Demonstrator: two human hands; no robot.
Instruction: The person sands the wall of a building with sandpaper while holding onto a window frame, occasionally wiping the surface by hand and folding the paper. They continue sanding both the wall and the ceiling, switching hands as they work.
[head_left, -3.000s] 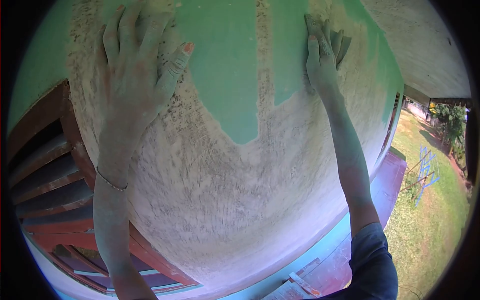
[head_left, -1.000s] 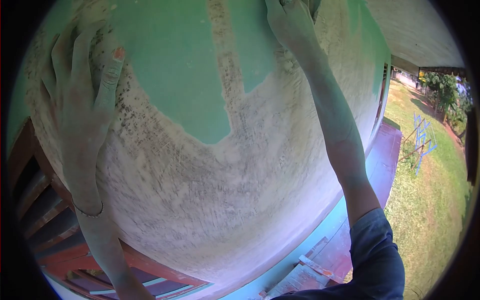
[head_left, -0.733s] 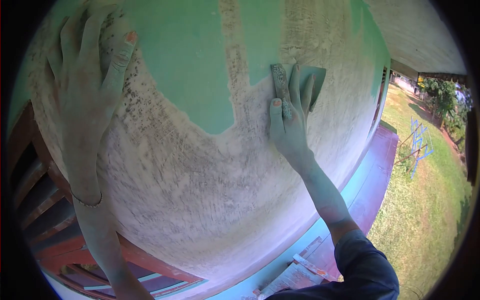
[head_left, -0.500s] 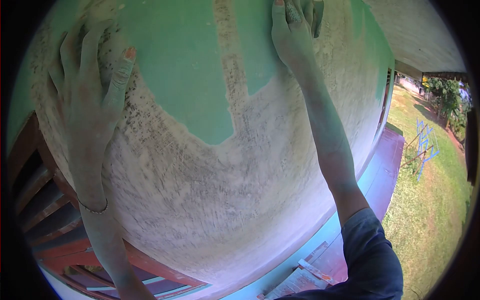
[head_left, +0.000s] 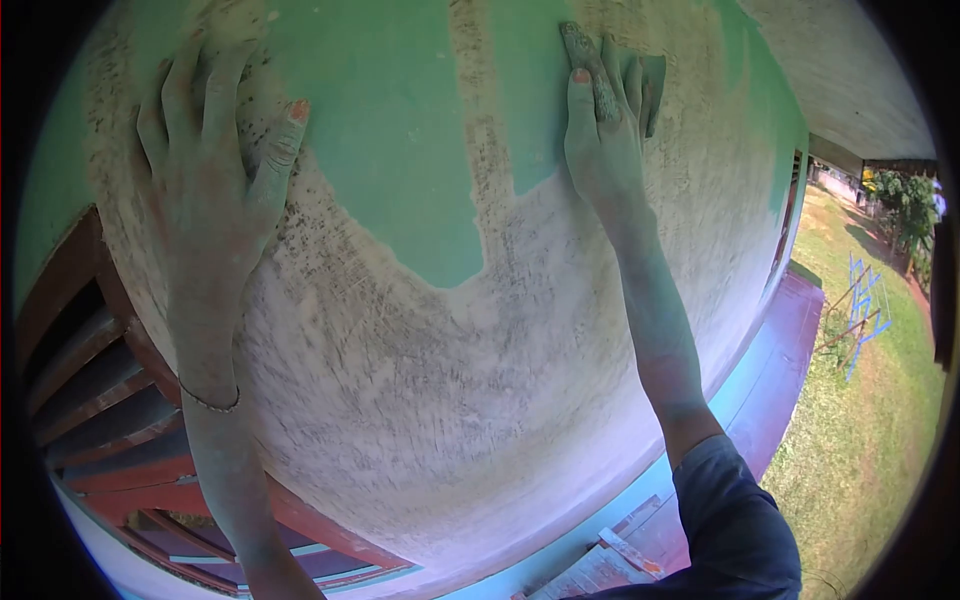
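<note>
A wall (head_left: 430,380) fills the view, scraped down to pale plaster, with a tongue of green paint (head_left: 400,150) left in its upper middle. My right hand (head_left: 600,150) presses a folded piece of sandpaper (head_left: 650,85) flat against the wall at the right edge of the green patch, fingers stretched upward over it. My left hand (head_left: 215,190) lies flat on the bare plaster to the left of the green paint, fingers spread, holding nothing. Both arms are dusted with pale powder. A thin bracelet (head_left: 208,402) circles the left wrist.
A brown louvred window (head_left: 90,390) sits at the lower left of the wall. Below lie a light blue wall base (head_left: 720,385) and a dark red floor strip (head_left: 790,340). Wooden boards (head_left: 600,570) lie at the bottom. Grass with a blue frame (head_left: 860,310) spreads at the right.
My right hand slid the sandpaper up and down the wall beside the green patch, dropping low, rising to the top edge, and now sitting slightly lower. My left hand stayed planted on the plaster.
</note>
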